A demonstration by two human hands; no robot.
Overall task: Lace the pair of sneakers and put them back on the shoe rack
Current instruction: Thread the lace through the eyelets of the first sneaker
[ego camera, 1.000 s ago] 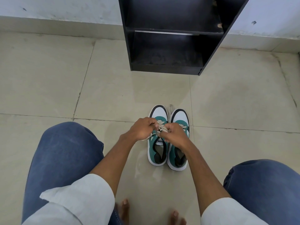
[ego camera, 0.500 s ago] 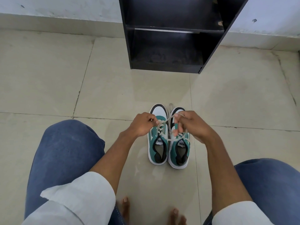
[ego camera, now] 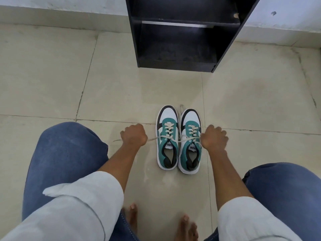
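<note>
Both fists are clenched on lace ends: the left hand [ego camera: 134, 135] grips one end out to the left of the shoes, with a short tail poking past the knuckles, and the right hand [ego camera: 214, 137] grips the other end just beside the right sneaker's outer edge. The lace [ego camera: 154, 139] runs taut between them, crossing the top eyelets of the left sneaker [ego camera: 167, 138] and passing over the tongue of the right sneaker [ego camera: 190, 141].

The two sneakers stand side by side, touching, on the tiled floor [ego camera: 69, 75], toes pointing at the shoe rack [ego camera: 182, 40], which stands well apart from them against the wall.

Judging progress: both shoes show criss-crossed lacing up the front, so the threading looks finished or nearly so. The left shoe appears to be at the tightening pull, with no bow visible yet. Whether the right shoe is tied I cannot tell; its upper laces are partly hidden by the right wrist. Still to do, it seems: knot at least the left shoe, then lift the pair onto a shelf of the rack, whose visible lower shelves hold nothing
</note>
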